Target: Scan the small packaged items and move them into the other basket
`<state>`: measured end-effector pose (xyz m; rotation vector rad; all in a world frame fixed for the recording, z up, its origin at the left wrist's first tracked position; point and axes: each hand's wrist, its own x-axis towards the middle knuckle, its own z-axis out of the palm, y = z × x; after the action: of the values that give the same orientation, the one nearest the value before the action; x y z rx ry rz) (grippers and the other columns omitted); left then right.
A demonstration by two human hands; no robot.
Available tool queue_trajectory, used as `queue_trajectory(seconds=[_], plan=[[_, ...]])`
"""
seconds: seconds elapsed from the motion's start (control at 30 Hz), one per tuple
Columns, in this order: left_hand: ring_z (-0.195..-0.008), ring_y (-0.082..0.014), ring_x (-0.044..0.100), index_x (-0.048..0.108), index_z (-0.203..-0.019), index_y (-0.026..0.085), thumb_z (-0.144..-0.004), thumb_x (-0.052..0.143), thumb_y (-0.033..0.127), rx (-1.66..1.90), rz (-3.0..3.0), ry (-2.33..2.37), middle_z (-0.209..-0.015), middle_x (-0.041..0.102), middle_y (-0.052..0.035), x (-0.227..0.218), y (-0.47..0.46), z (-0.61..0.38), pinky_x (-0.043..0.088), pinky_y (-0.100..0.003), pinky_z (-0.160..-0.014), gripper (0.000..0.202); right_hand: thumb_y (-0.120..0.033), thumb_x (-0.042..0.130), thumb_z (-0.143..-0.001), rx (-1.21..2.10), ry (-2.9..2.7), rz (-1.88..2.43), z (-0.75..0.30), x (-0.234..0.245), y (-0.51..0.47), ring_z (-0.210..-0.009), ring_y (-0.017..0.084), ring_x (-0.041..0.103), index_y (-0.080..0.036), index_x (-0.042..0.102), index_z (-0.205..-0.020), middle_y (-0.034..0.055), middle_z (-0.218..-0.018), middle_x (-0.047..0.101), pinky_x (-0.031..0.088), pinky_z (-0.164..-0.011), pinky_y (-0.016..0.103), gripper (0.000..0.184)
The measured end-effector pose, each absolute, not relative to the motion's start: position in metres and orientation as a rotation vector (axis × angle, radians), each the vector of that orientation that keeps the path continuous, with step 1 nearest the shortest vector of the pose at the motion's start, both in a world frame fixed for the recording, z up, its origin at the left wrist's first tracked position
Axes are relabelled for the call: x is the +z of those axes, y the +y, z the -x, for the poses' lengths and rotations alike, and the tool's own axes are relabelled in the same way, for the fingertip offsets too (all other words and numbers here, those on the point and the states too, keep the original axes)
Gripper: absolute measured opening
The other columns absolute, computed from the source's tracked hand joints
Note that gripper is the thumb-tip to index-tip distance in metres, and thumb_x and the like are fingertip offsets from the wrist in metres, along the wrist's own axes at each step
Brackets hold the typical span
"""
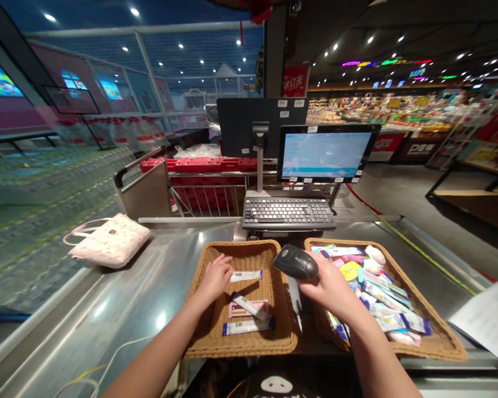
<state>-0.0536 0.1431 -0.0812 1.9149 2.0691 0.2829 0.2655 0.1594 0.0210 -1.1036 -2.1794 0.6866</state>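
Two wicker baskets sit side by side on a steel checkout counter. My left hand (216,275) rests inside the left basket (240,345), fingers curled at the end of a small white packet (246,276). Three more packets (249,315) lie nearer me in that basket. My right hand (331,287) grips a black barcode scanner (296,262) between the baskets. The right basket (435,342) is heaped with several small colourful packets (377,293).
Behind the baskets stand a grey keyboard (288,213), a lit monitor (327,153) and a second screen's back (260,124). A pink handbag (110,240) lies at the counter's left. A paper sheet (492,320) lies at the right. Red shopping baskets (203,165) sit beyond a rail.
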Motion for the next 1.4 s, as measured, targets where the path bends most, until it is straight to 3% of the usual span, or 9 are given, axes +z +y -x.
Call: queue_trajectory(seconds=[0.27,0.4,0.57,0.87,1.13,1.4], plan=[[-0.139,-0.0315,0.04,0.071,-0.077,0.018,-0.084,0.048,0.014,0.069,-1.941,2.073,-0.134,0.061,-0.0097,-0.104,0.149,0.052,0.021,-0.061,-0.115,0.024,-0.013,0.058,-0.068,0.687,-2.183,1.084,-0.259,0.023,0.157,-0.096,0.026,0.06,-0.02,0.06,-0.095,0.0062,-0.102,0.067,0.047,-0.088,0.038,0.028],[-0.142,-0.0339,0.035,0.072,-0.097,0.018,-0.084,0.051,0.016,0.051,-1.965,2.117,-0.143,0.053,-0.014,-0.102,0.148,0.05,0.021,-0.064,-0.114,0.024,-0.013,0.058,-0.069,0.69,-2.177,1.101,-0.261,0.023,0.155,-0.093,0.026,0.061,-0.02,0.06,-0.096,0.0056,-0.099,0.067,0.048,-0.084,0.038,0.028],[-0.146,-0.0281,0.029,0.063,-0.12,0.023,-0.088,0.052,0.025,0.159,-2.096,2.049,-0.15,0.045,-0.0095,-0.079,0.151,0.03,0.017,-0.06,-0.118,0.034,-0.015,0.059,-0.071,0.653,-2.131,1.148,-0.272,0.021,0.152,-0.099,0.028,0.062,-0.02,0.061,-0.104,0.0077,-0.104,0.068,0.049,-0.088,0.041,0.034],[-0.144,-0.0296,0.03,0.064,-0.116,0.025,-0.09,0.054,0.033,0.59,-2.321,1.705,-0.147,0.049,-0.0077,-0.034,0.179,-0.038,0.021,-0.063,-0.115,0.029,-0.02,0.061,-0.072,0.459,-1.992,1.304,-0.325,0.033,0.146,-0.092,0.026,0.064,-0.02,0.064,-0.096,0.0072,-0.098,0.069,0.051,-0.083,0.039,0.025],[-0.147,-0.0292,0.025,0.063,-0.118,0.027,-0.089,0.058,0.038,0.548,-2.392,1.488,-0.152,0.043,-0.0071,-0.024,0.205,-0.126,0.016,-0.063,-0.117,0.031,-0.028,0.059,-0.072,0.33,-1.779,1.479,-0.386,0.04,0.131,-0.092,0.028,0.064,-0.016,0.064,-0.1,0.0094,-0.099,0.069,0.051,-0.084,0.04,0.032],[-0.146,-0.0353,0.025,0.064,-0.117,0.023,-0.084,0.062,0.042,0.401,-2.54,1.367,-0.154,0.038,-0.0137,-0.049,0.233,-0.216,0.015,-0.065,-0.115,0.038,-0.028,0.059,-0.073,0.29,-1.727,1.554,-0.426,0.036,0.123,-0.095,0.028,0.063,-0.019,0.063,-0.104,0.0079,-0.097,0.068,0.049,-0.089,0.044,0.032]])
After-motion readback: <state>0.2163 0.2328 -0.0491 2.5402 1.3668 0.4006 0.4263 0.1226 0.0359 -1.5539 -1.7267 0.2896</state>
